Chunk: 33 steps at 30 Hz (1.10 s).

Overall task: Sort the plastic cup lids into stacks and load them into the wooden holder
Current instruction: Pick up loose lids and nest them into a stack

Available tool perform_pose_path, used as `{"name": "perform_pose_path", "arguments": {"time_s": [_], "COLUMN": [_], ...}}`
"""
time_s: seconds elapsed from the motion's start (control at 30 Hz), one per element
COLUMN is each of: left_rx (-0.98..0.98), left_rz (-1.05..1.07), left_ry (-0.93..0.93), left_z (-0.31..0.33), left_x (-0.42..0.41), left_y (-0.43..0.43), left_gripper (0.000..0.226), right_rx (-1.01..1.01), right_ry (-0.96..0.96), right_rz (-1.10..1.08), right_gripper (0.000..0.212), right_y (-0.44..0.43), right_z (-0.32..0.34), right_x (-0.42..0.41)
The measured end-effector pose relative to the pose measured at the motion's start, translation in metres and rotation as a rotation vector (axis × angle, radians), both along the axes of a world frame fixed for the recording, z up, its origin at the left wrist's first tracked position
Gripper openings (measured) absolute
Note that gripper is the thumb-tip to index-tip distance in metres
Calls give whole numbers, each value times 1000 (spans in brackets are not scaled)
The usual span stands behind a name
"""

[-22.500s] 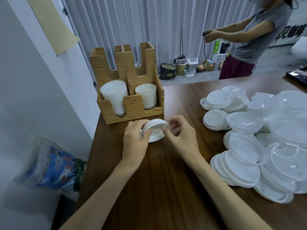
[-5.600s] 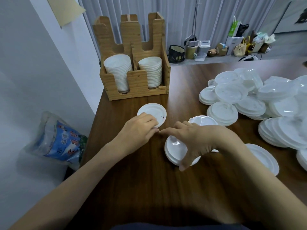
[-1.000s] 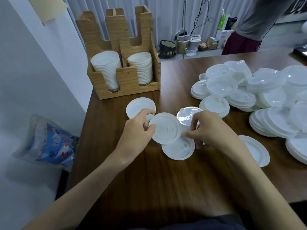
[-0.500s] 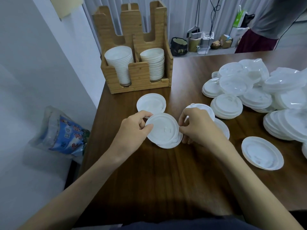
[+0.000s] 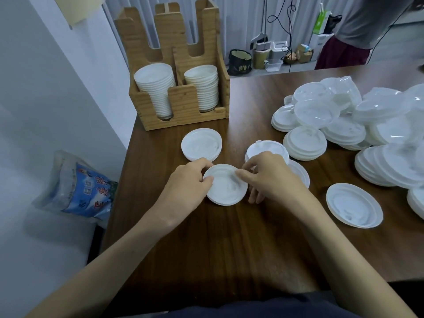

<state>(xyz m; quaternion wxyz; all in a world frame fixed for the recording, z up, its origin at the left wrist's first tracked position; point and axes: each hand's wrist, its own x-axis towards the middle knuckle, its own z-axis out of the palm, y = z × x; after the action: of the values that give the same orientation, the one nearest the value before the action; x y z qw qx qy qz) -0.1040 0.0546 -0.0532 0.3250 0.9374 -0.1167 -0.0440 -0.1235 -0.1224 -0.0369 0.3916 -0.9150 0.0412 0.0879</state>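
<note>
Item: flat round white plastic lid [image 5: 226, 185], ctr frame, rim pinched between left hand [image 5: 185, 183] & right hand [image 5: 273, 177], one per side; slotted light-wood holder [image 5: 181, 104] upper left of frame, nearer left hand.

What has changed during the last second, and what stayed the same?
The lid that the left hand held up has come down flat; the right hand now holds its other edge. The wooden holder and the single lid behind stayed.
</note>
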Motion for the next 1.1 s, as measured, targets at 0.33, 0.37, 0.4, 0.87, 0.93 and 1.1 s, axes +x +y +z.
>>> {"name": "perform_pose_path", "arguments": {"time_s": [0.33,0.37,0.4,0.87,0.93,1.1], "left_rx": [257,274,291,161,133,180], "left_rz": [-32,-36,-39,-86,-237,-352], "left_ry": [-72,-78,-85,-411,-430,-456], "left_z": [-1,-1,0,2,-3,-15], "left_x": [-4,-3,-3,-3,-2,-6], "left_y": [-5,-5,-6,-8,-10,-12], "left_gripper": [37,38,39,24,21,35], "right_rx": [-56,-61,-68,-396,-416,-477], "right_ry": [22,22,25,-373,-268,-185], "right_rz": [30,29,25,-173,-94,17], "right_gripper": [12,12,13,37,50,80], "right_y": [4,5,5,-31,-34,-30], "right_z": [-5,-5,-6,14,10,-2], "right_x": [2,2,2,19,24,30]}}
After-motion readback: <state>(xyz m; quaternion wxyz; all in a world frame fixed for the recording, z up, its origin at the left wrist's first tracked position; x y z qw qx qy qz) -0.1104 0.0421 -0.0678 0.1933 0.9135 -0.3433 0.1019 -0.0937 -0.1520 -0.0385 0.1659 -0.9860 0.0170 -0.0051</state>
